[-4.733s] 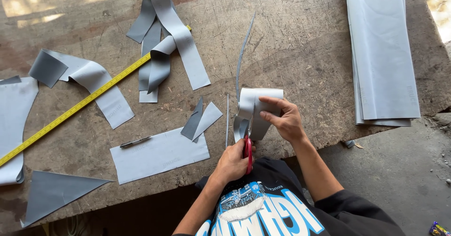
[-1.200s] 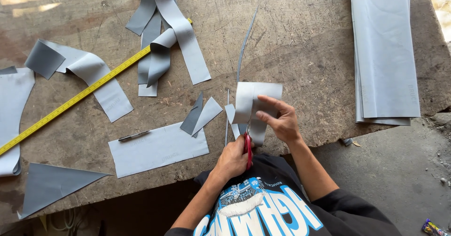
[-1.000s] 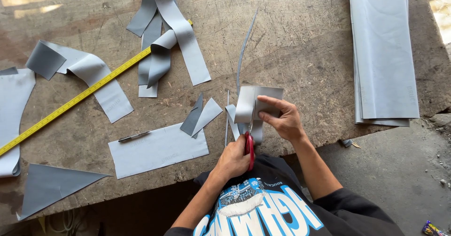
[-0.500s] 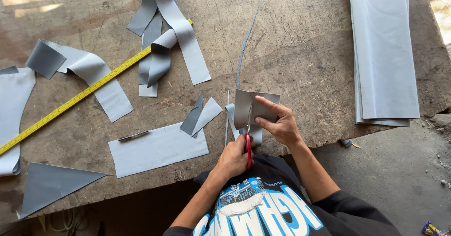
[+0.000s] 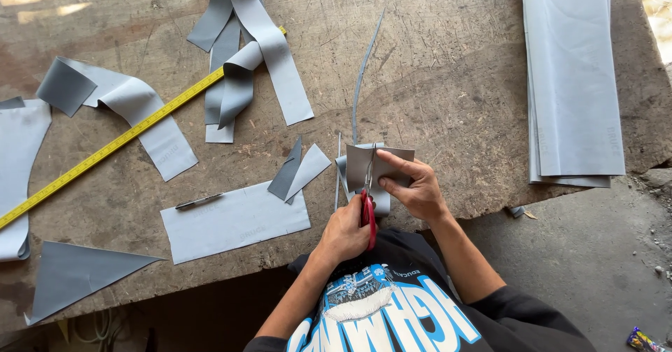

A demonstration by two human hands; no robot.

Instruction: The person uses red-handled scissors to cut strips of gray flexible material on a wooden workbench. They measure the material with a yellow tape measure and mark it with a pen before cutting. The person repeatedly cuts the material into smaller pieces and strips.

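A grey triangle piece [image 5: 73,275] is lying at the far left of the wooden table [image 5: 455,79]. A yellow tape measure [image 5: 119,142] is running slantwise above it, passing under some folded grey strips [image 5: 241,58]. A flat grey rectangle [image 5: 234,219] is sitting near the table's front edge, with a thin dark pen-like thing [image 5: 198,201] (too small to tell what) resting on its corner.

Next, the left hand [image 5: 344,231] is gripping red-handled scissors [image 5: 367,208], fingers curled tight around the handles. The blades are poking up into a small grey sheet [image 5: 378,164]. The right hand [image 5: 418,189] is pinching that sheet, thumb on top, holding it up just over the table's front edge. A long thin sliver [image 5: 362,79] is curling away above it.

At the far right, a stack of long grey sheets [image 5: 574,79] is lying flat.
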